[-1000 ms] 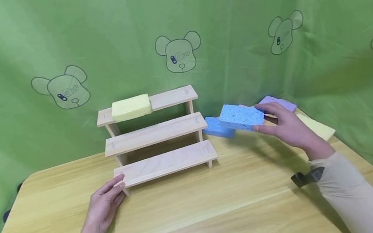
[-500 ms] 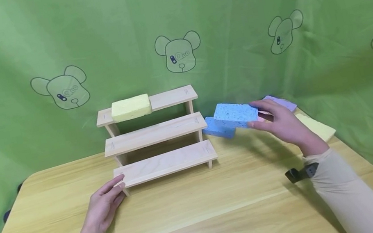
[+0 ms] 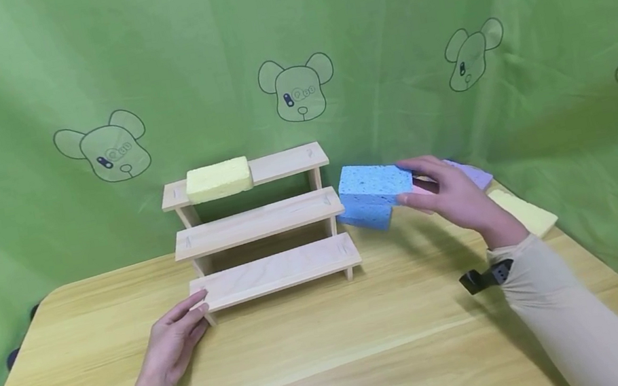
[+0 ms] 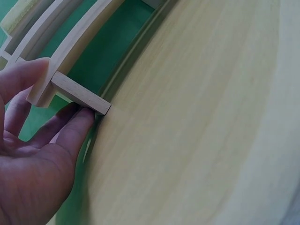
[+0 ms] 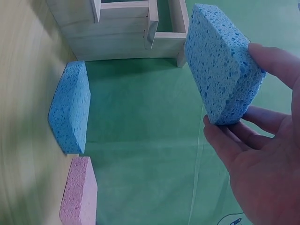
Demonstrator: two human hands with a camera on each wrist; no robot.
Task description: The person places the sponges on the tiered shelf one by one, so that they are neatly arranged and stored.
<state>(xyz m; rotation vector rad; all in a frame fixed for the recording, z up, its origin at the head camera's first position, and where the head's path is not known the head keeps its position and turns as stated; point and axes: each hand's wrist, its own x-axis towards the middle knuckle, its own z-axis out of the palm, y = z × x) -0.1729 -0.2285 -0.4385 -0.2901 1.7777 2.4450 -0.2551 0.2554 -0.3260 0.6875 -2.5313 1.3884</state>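
Observation:
A three-step wooden shelf [image 3: 276,272] stands on the table, a yellow sponge [image 3: 218,180] lying on its top step. At the left end of the lowest step, my left hand [image 3: 171,348] grips the board; in the left wrist view its fingers reach behind the short leg [image 4: 80,93]. My right hand [image 3: 452,195] pinches one end of a blue sponge [image 5: 215,61] between thumb and fingers, raised above the table just right of the shelf. Another blue sponge [image 5: 70,108] lies below it on the table, partly covered in the head view.
A pink sponge [image 5: 78,192] lies beside the lower blue one. Farther right on the table are a purple sponge [image 3: 475,174] and a yellow sponge [image 3: 526,213]. A green curtain [image 3: 386,69] with bear drawings hangs behind and around the table [image 3: 325,356].
My right hand has carried the blue sponge leftward and slightly up, toward the shelf's right end, uncovering more of the pink sponge's spot. My left hand has stayed at the shelf.

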